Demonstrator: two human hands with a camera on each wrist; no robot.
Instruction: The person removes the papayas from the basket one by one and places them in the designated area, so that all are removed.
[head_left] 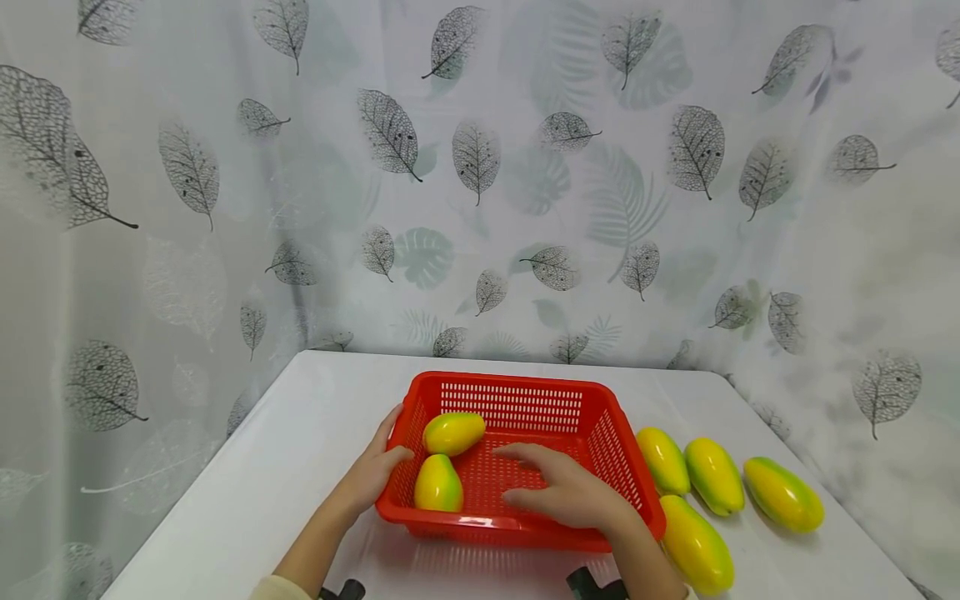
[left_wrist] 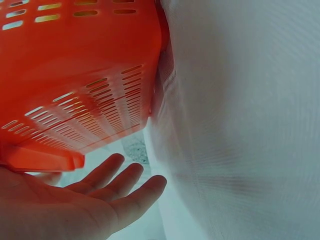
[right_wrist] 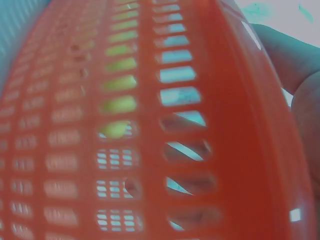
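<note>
Cream sleeve cuffs point(head_left: 281, 588) and black plastic wrist pieces point(head_left: 596, 583) sat nearest the head camera, along the bottom edge. Ahead of them was a red, rectangular, slotted plastic basket point(head_left: 517, 522), upright on the white tabletop point(head_left: 330, 400). Two glossy, oval, yellow-green fruits were inside, both at the left end: the rear one point(head_left: 454, 434) lay on its side, the front one point(head_left: 438, 483) sat just in front of it, narrow end toward the rear. Couldn't tell if those two touched. The basket's middle and right part showed bare slotted floor.

My left hand point(head_left: 378, 467) was at the basket's left rim, thumb over the edge, fingers outside; in the left wrist view the fingers were straight and spread apart, the rim touching the hand near its base. My right hand point(head_left: 555, 487) was above the basket's right half, thumb and fingers apart, nothing held. The right wrist view was mostly slotted red wall, with yellow-green showing through some slots.

Four more matching fruits lay on the tabletop right of the basket: a front one point(head_left: 697, 546) and a rear one point(head_left: 663, 461) just beside it, a middle one point(head_left: 714, 475), and a far-right one point(head_left: 783, 493) apart. Leaf-print pale curtain point(head_left: 510, 225) behind.
</note>
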